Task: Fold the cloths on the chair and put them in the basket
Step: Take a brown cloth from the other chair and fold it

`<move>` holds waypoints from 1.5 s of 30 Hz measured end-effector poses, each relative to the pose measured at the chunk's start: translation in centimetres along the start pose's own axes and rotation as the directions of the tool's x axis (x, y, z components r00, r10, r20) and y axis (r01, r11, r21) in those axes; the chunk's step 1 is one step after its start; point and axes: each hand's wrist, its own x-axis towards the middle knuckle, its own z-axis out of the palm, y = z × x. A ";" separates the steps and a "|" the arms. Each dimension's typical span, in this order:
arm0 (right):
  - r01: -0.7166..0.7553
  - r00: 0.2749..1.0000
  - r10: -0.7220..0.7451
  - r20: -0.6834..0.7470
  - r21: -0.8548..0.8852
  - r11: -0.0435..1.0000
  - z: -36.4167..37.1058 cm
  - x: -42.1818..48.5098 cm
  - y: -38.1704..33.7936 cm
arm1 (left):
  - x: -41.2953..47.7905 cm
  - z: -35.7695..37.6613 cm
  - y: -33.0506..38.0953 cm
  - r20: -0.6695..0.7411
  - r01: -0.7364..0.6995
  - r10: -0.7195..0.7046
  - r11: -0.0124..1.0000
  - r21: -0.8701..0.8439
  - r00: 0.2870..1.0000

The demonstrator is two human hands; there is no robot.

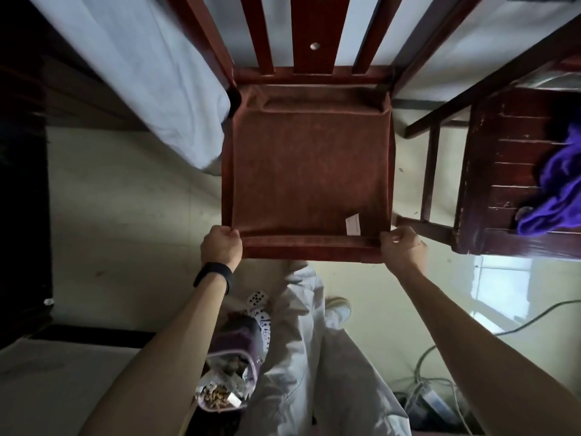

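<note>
A brown cloth (309, 171) with a small white tag lies spread flat over the seat of a dark red wooden chair (314, 29) straight ahead of me. My left hand (221, 245) grips the cloth's near left corner. My right hand (401, 250) pinches its near right corner. A purple cloth (556, 190) lies crumpled on a second dark wooden chair (509, 146) at the right edge. Below my left arm stands a basket (231, 369) with a purple rim, holding mixed small items.
A bed with a pale blue sheet (141, 73) runs along the upper left, close to the chair. My legs in light trousers (309, 357) and a shoe stand between chair and basket. Playing cards (258, 298) lie by the basket. Cables (434, 388) trail over the floor at lower right.
</note>
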 end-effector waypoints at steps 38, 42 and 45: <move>-0.007 1.000 0.009 -0.002 0.431 0.902 -0.4 -2.8 3.0 | -2.3 0.2 -2.4 0.003 0.003 -0.001 0.849 -0.529 1.000; 0.089 0.996 -0.086 -0.031 0.521 0.849 -3.2 -4.7 2.3 | -5.1 -2.9 -1.8 0.090 -0.020 0.100 0.770 -0.637 0.991; 0.129 0.986 -0.164 -0.018 0.699 0.703 -6.5 -7.3 1.9 | -8.3 -6.5 -1.0 0.189 0.012 0.176 0.701 -0.713 0.966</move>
